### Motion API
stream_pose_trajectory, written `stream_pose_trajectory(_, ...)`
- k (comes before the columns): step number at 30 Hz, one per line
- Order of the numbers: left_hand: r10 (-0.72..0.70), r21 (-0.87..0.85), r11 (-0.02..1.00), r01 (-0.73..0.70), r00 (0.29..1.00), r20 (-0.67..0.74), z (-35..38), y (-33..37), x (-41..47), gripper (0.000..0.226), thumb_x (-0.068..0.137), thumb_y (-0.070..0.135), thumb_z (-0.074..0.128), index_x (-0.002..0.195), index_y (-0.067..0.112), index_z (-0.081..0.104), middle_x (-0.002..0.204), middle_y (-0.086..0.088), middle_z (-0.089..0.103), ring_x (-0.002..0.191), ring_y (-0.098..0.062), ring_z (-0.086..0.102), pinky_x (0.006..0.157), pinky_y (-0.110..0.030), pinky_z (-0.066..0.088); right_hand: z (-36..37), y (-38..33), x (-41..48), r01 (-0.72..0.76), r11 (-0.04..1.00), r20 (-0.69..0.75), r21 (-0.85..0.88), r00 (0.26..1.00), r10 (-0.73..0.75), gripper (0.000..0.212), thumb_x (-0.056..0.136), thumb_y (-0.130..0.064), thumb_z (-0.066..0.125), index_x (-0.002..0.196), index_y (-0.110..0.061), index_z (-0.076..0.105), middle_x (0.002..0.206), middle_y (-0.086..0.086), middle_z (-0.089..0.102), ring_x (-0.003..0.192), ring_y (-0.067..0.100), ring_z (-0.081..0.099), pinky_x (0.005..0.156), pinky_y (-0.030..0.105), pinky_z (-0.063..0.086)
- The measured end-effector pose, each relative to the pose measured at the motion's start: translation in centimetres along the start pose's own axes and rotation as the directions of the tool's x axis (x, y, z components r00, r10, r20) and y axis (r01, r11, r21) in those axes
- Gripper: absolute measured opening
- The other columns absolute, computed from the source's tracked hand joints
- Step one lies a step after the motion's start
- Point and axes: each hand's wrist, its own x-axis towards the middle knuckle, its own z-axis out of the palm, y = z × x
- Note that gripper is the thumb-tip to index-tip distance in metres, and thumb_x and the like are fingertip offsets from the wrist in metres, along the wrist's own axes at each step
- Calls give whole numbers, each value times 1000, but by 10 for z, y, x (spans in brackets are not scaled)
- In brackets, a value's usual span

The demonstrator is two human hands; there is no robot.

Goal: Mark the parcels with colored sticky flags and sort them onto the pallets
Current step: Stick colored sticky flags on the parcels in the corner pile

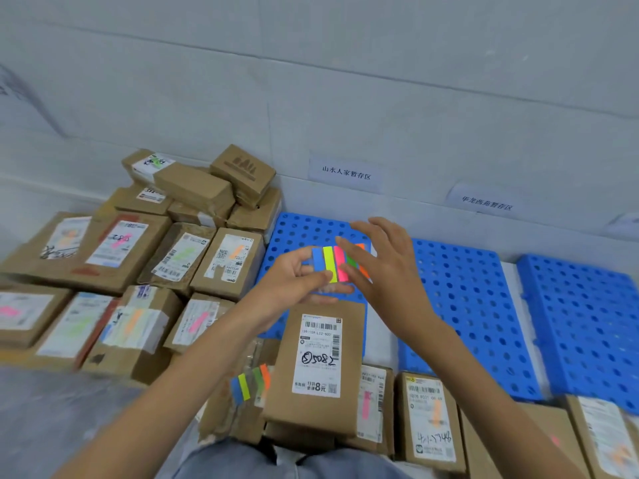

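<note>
the left hand (pixel 294 276) is raised over the work area, its fingers and thumb curled round a pad of sticky flags (pixel 332 266), with blue, yellow, pink, green and orange strips side by side. the right hand (pixel 383 267) comes at the pad from the other side, fingers spread and nearly straight, their tips lying on the green and orange strips; it is not closed round anything

just below the hands lies a brown parcel (pixel 320 361) with a white shipping label and a handwritten number, resting on top of other parcels near the person's knees. a second sheet of flags (pixel 250 383) lies just left of it on a clear-wrapped packet. to its right sit a parcel with a pink flag (pixel 371 402) and one with an orange flag (pixel 428 421)

three blue perforated pallets (pixel 466 305) lie in a row along the wall, the leftmost partly behind the hands. two paper signs (pixel 345 174) with printed characters are stuck on the wall above them. on the left a heap of flagged parcels (pixel 114 250) stands stacked against the wall, their labels carrying pink, green and orange strips
</note>
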Motion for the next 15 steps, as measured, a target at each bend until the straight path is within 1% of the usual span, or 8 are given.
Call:
stream_pose_trajectory(3,-12,9,1000,12,1000,12,0,0,-8,26,93,0,52,118,8,56,97,-12,73,89,-23,71,69,-27,58,1,-1,-4,91,992,-23,-84,995,-93,25,86,-23,57,110,-15,58,118,14,60,117,34,45,99,57,34)
stream_pose_trajectory(5,-19,12,1000,19,1000,19,0,-1,-12,26,93,2,52,118,9,57,101,-15,72,90,-24,71,71,-27,58,0,-3,-7,90,993,-50,-76,994,-93,21,86,-20,60,106,-14,63,115,13,62,116,32,46,101,57,32)
stream_pose_trajectory(8,-42,-4,999,43,999,19,0,-1,-16,24,94,6,52,118,9,57,104,-15,71,91,-25,71,73,-27,58,-3,-11,-9,12,999,-88,36,996,-9,16,88,-23,58,90,-12,71,103,9,65,108,26,50,102,50,33)
stream_pose_trajectory(10,-66,-35,997,67,998,20,2,-2,-17,25,95,12,52,119,7,57,110,-14,69,92,-29,70,73,-28,58,-5,-16,-10,-61,987,-73,151,995,73,15,87,-23,60,83,-12,70,94,6,62,99,22,50,96,46,38)
stream_pose_trajectory(12,-93,-63,994,93,996,7,5,-2,-17,28,95,19,53,119,5,57,112,-14,68,90,-32,70,69,-29,59,-5,-19,-11,-122,970,-54,212,989,137,14,86,-25,61,81,-13,68,89,3,58,92,19,50,87,39,40)
stream_pose_trajectory(14,-116,-60,992,115,993,-14,8,-1,-16,28,95,24,53,114,5,59,105,-12,71,86,-31,71,67,-31,60,-6,-20,-12,-146,962,-46,233,986,161,16,86,-26,60,80,-13,67,85,2,56,88,16,47,82,33,38)
stream_pose_trajectory(15,-121,-45,992,119,992,-23,9,0,-15,27,95,26,53,111,6,59,96,-10,73,81,-29,72,67,-31,60,-6,-20,-12,-141,963,-52,230,986,156,17,86,-27,60,79,-12,66,83,2,55,86,15,46,81,31,37)
